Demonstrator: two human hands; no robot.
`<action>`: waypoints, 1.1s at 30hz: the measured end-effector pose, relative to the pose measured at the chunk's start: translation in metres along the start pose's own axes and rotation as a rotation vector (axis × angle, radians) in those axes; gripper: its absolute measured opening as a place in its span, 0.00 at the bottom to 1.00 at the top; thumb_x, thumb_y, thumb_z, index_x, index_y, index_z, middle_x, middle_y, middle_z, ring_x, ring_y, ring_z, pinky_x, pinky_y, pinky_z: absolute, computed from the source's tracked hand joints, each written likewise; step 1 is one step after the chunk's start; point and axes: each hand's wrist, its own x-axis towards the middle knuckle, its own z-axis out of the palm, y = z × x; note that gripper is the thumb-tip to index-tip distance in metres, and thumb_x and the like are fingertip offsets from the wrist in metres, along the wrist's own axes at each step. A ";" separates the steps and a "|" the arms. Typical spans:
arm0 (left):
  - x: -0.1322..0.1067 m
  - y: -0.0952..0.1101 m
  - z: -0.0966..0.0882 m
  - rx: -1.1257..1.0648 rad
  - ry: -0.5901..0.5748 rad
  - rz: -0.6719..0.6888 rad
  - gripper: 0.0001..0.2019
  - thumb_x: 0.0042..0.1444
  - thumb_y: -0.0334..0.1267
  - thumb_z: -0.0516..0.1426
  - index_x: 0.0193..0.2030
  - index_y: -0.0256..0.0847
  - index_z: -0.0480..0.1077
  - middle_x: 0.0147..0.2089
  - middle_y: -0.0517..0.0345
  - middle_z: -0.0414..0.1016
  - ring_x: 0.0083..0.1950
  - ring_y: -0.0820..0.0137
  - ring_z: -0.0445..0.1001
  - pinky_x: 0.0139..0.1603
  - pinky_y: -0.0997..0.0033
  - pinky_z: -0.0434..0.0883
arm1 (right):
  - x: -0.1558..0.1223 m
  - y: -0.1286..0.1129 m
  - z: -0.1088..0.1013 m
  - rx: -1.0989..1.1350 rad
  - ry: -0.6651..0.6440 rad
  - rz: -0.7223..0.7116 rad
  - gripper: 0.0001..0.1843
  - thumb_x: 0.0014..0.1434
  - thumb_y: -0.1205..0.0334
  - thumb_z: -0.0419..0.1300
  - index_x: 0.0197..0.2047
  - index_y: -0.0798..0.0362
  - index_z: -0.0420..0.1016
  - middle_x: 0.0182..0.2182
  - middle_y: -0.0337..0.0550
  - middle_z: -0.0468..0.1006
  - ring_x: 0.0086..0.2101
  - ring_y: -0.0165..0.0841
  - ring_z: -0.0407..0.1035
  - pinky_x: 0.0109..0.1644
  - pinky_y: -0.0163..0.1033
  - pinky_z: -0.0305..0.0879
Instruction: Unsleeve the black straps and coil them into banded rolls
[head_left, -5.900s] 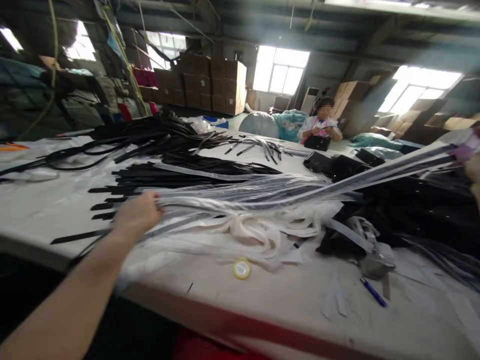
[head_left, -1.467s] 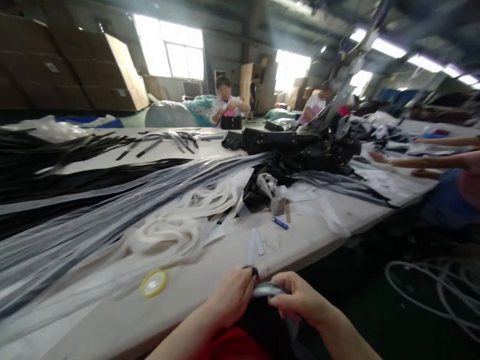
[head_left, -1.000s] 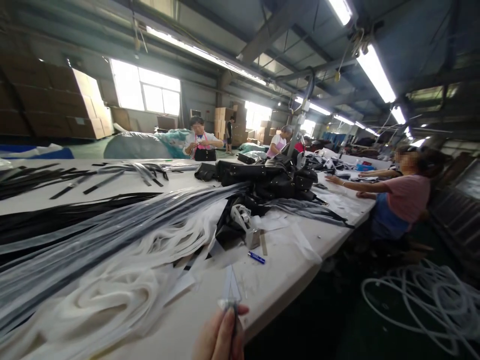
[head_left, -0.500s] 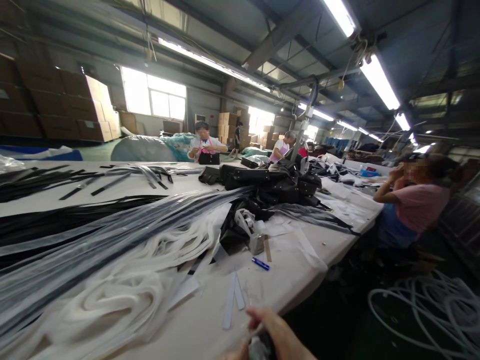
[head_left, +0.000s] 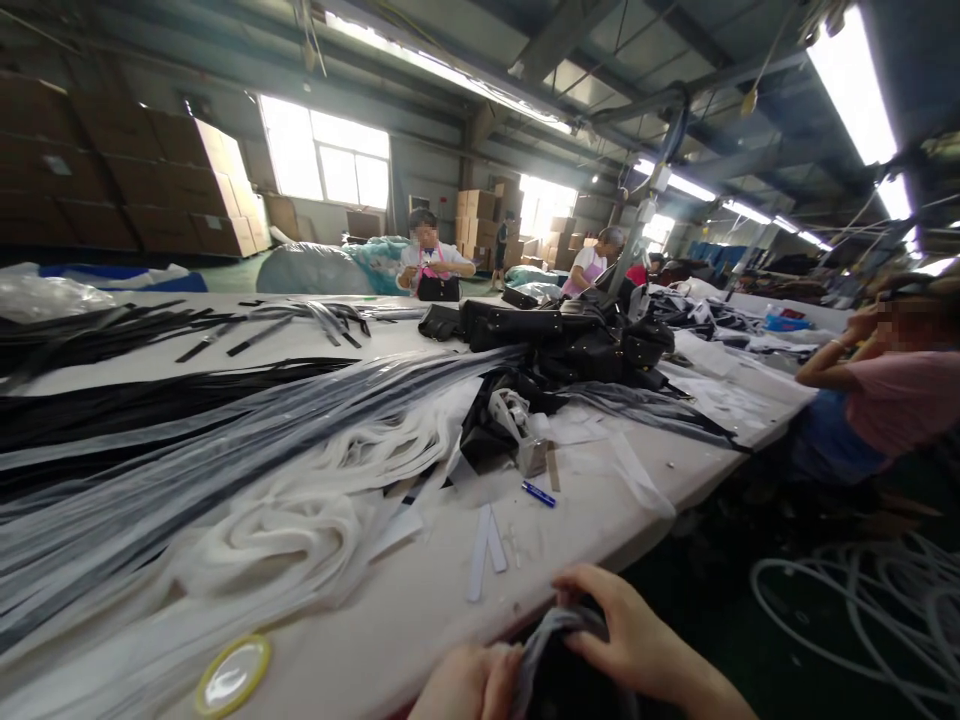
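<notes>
At the table's near edge, my left hand (head_left: pixel 471 684) and my right hand (head_left: pixel 634 635) both grip a black piece with grey, thin, crumpled material along its top (head_left: pixel 551 640). My right thumb and fingers pinch the grey edge from the right, while my left fingers are closed on its left side. Its lower part is cut off by the frame, so its full shape is hidden. Just beyond my hands lie two narrow white strips (head_left: pixel 478 555) and a blue pen-like tube (head_left: pixel 538 494). A yellow-rimmed round roll (head_left: pixel 234 676) lies left of my left hand.
Long black and grey strips (head_left: pixel 247 430) and coiled white strips (head_left: pixel 285 540) cover the table's left. Black bags (head_left: pixel 540 335) are piled mid-table. A person in pink (head_left: pixel 892 390) sits at the right, near a coiled white hose (head_left: pixel 862 610) on the floor. Others work across the table.
My view has shifted down and right. Both hands have risen further into view with the black piece between them. The yellow-rimmed roll has come into view.
</notes>
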 end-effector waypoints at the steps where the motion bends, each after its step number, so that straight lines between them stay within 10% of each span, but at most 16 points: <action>1: 0.003 0.012 0.002 -0.129 -0.049 -0.041 0.40 0.58 0.71 0.35 0.19 0.40 0.67 0.16 0.57 0.59 0.19 0.71 0.57 0.24 0.69 0.59 | 0.002 -0.004 0.002 -0.032 0.050 -0.036 0.28 0.51 0.61 0.66 0.57 0.54 0.72 0.49 0.51 0.76 0.51 0.45 0.68 0.60 0.49 0.61; 6: 0.015 0.060 0.000 -0.748 0.061 -0.020 0.39 0.60 0.69 0.36 0.40 0.35 0.72 0.16 0.67 0.54 0.16 0.74 0.55 0.21 0.71 0.63 | 0.010 -0.030 0.075 0.410 -0.200 0.004 0.20 0.60 0.47 0.60 0.44 0.56 0.77 0.33 0.44 0.76 0.34 0.34 0.70 0.39 0.37 0.68; 9: 0.021 0.057 -0.012 -0.331 0.348 0.192 0.36 0.60 0.67 0.40 0.46 0.35 0.70 0.26 0.55 0.68 0.27 0.67 0.68 0.33 0.63 0.71 | -0.008 -0.038 0.100 0.643 -0.536 0.076 0.26 0.58 0.40 0.61 0.38 0.59 0.80 0.23 0.39 0.70 0.22 0.25 0.61 0.25 0.29 0.58; 11: 0.019 0.042 -0.018 0.147 0.349 0.335 0.40 0.56 0.72 0.37 0.37 0.35 0.70 0.30 0.45 0.71 0.33 0.61 0.71 0.39 0.57 0.71 | -0.023 -0.037 0.081 0.768 -0.718 0.050 0.29 0.57 0.38 0.61 0.35 0.61 0.80 0.19 0.39 0.69 0.16 0.23 0.57 0.18 0.28 0.52; 14: 0.010 0.024 -0.019 0.465 0.132 0.292 0.41 0.54 0.74 0.33 0.29 0.38 0.68 0.27 0.46 0.71 0.31 0.61 0.70 0.36 0.60 0.70 | -0.015 -0.013 0.022 0.669 -0.352 0.097 0.27 0.59 0.40 0.59 0.34 0.59 0.77 0.16 0.38 0.69 0.13 0.24 0.57 0.18 0.30 0.54; 19: 0.009 0.047 -0.022 -0.378 -0.120 -0.239 0.36 0.64 0.64 0.35 0.29 0.38 0.70 0.13 0.67 0.52 0.15 0.74 0.55 0.22 0.73 0.65 | 0.029 0.037 -0.014 -0.043 -0.004 0.018 0.25 0.49 0.46 0.71 0.44 0.54 0.77 0.37 0.46 0.80 0.39 0.42 0.73 0.47 0.42 0.69; 22: 0.021 0.067 -0.039 -0.899 -0.145 -0.238 0.34 0.65 0.62 0.37 0.30 0.36 0.70 0.11 0.71 0.47 0.12 0.77 0.47 0.17 0.76 0.59 | 0.034 0.038 0.022 0.062 -0.090 0.063 0.26 0.52 0.41 0.66 0.41 0.56 0.76 0.28 0.43 0.77 0.32 0.39 0.72 0.39 0.42 0.70; 26: 0.040 0.074 -0.064 -1.191 0.096 -0.059 0.32 0.66 0.60 0.41 0.35 0.31 0.71 0.16 0.69 0.53 0.15 0.78 0.53 0.20 0.77 0.62 | 0.023 0.021 0.081 0.441 -0.164 0.270 0.31 0.51 0.39 0.66 0.45 0.58 0.73 0.16 0.32 0.66 0.16 0.27 0.58 0.20 0.33 0.57; 30: 0.043 0.056 -0.053 -0.784 0.502 0.148 0.29 0.66 0.60 0.43 0.43 0.35 0.71 0.25 0.61 0.68 0.26 0.73 0.68 0.34 0.72 0.70 | 0.013 0.002 0.095 0.788 -0.378 0.281 0.23 0.58 0.49 0.66 0.50 0.55 0.69 0.12 0.22 0.56 0.13 0.21 0.48 0.19 0.28 0.53; 33: 0.034 0.042 -0.031 -0.268 0.570 0.294 0.29 0.65 0.61 0.44 0.39 0.36 0.72 0.31 0.55 0.73 0.32 0.70 0.69 0.47 0.66 0.69 | 0.014 -0.004 0.080 0.879 -0.828 0.306 0.21 0.63 0.49 0.59 0.49 0.58 0.69 0.14 0.30 0.66 0.10 0.20 0.47 0.14 0.26 0.44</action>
